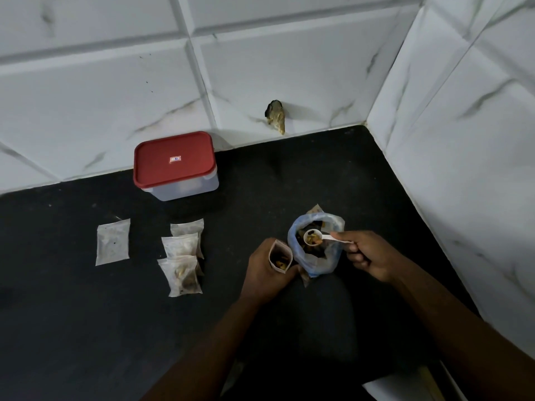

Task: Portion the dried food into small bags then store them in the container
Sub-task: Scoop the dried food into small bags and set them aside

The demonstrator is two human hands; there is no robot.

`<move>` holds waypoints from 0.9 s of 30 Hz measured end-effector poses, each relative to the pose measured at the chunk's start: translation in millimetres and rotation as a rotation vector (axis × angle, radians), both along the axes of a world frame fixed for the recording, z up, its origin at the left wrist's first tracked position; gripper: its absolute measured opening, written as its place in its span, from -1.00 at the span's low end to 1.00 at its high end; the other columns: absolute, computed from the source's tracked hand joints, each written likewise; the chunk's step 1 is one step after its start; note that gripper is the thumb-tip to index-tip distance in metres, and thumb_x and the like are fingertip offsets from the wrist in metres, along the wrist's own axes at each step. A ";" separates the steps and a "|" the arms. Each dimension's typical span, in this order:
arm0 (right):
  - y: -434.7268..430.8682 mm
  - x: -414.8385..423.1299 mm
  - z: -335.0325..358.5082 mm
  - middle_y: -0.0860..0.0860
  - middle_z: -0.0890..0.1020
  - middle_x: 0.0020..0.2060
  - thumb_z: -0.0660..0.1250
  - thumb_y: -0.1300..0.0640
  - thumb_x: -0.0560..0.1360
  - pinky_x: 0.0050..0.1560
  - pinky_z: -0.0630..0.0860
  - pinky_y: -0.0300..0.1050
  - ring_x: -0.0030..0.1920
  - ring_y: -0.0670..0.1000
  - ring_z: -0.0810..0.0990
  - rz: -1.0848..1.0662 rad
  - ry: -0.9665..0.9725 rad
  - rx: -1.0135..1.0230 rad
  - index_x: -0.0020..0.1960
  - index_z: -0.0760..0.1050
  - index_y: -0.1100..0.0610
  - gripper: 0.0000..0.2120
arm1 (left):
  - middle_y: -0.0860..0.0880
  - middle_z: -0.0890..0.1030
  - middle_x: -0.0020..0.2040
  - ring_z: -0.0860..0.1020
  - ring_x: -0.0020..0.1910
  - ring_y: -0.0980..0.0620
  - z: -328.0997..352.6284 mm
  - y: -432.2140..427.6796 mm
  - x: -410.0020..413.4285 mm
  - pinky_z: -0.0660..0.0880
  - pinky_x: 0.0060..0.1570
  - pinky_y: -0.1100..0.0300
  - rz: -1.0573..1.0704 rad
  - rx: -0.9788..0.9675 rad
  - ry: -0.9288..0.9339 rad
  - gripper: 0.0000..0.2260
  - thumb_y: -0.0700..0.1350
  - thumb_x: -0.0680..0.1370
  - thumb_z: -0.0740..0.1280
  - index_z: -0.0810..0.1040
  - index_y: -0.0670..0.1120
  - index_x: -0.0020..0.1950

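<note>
- Head view: left hand (265, 270) grips an open small bag (280, 257) on the counter (86, 314), near centre.
- Right hand (369, 251) pinches a spoon (325, 237) loaded with dried food over the big bag (330, 257), just right of the small bag.
- Three filled bags (181, 273) overlap to the left; a flat bag (113, 241) lies further left.
- Container (173, 166), lid on, stands far left by the wall.

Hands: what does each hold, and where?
Left hand grips the small open plastic pouch round its body; right hand pinches the white plastic scoop by its handle.

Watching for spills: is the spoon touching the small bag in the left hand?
Apart. Head view: the loaded spoon hangs over the open big bag, a clear gap from the small bag.
</note>
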State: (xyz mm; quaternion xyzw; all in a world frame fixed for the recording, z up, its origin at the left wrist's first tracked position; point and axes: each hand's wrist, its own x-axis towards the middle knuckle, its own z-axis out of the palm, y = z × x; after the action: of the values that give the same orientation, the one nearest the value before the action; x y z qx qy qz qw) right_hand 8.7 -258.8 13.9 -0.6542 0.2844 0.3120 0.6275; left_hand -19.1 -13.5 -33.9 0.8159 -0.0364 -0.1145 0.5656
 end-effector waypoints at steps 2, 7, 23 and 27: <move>-1.0 0.1 1.5 -0.07 0.35 -0.47 0.41 0.02 0.54 -0.48 0.17 -0.24 -0.49 -0.11 0.25 -0.020 -0.003 0.010 -0.31 0.48 0.04 -0.72 | 0.07 0.65 -0.02 0.66 -0.02 0.07 -1.7 -0.3 0.4 0.65 0.00 -0.02 0.012 0.020 -0.004 -0.69 0.02 0.40 0.62 0.57 0.06 0.03; -2.7 -1.1 11.4 -0.07 0.33 -0.48 0.40 0.03 0.55 -0.49 0.14 -0.24 -0.49 -0.11 0.23 -0.048 -0.027 0.049 -0.43 0.57 0.01 -0.63 | 0.06 0.65 -0.01 0.65 -0.01 0.09 -1.5 0.2 2.2 0.65 0.02 -0.01 0.025 0.015 0.002 -0.69 -0.01 0.41 0.60 0.56 0.04 0.05; 52.9 -23.5 36.0 -0.03 0.49 -0.44 0.40 0.00 0.57 -0.43 0.31 -0.30 -0.46 -0.13 0.39 0.258 -0.194 -0.059 0.06 0.68 0.17 -0.75 | 0.05 0.66 -0.03 0.65 -0.04 0.12 0.3 -0.3 2.5 0.63 -0.02 0.11 0.023 0.008 0.019 -0.69 -0.10 0.41 0.61 0.57 0.08 0.04; 62.0 -33.7 28.2 -0.14 0.68 -0.24 0.39 0.01 0.59 -0.11 0.51 -0.33 -0.20 -0.24 0.64 0.445 -0.426 -0.304 0.06 0.67 -0.09 -0.89 | 0.04 0.66 -0.08 0.65 -0.10 0.09 1.5 -0.5 1.9 0.61 -0.11 0.16 0.039 -0.014 0.020 -0.77 -0.07 0.44 0.59 0.58 0.02 -0.01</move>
State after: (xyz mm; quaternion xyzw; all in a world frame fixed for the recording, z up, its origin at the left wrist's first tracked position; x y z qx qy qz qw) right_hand -24.9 -196.9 42.1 -0.8367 0.0403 0.2518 0.4847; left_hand -17.2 -14.0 -32.4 0.8113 -0.0158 -0.1114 0.5736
